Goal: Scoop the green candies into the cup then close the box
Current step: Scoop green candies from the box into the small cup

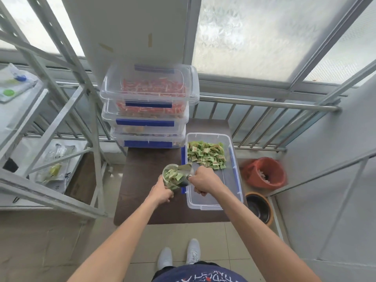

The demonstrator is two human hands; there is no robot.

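A clear plastic box [215, 202] with blue side clips sits open on the right side of a dark table [146, 200]. Green wrapped candies [206, 154] fill its far half. A clear cup [172, 177] holding green candies stands just left of the box, and my left hand [160, 193] grips it from below. My right hand [204, 181] holds a metal scoop [185, 169] tipped over the cup's rim. The box's lid is not visible.
A stack of three lidded clear boxes [149, 110] with red and orange candies stands at the table's far left. A metal shelf rack [48, 119] is to the left. An orange bucket [264, 173] and a dark pot [258, 207] sit on the floor to the right.
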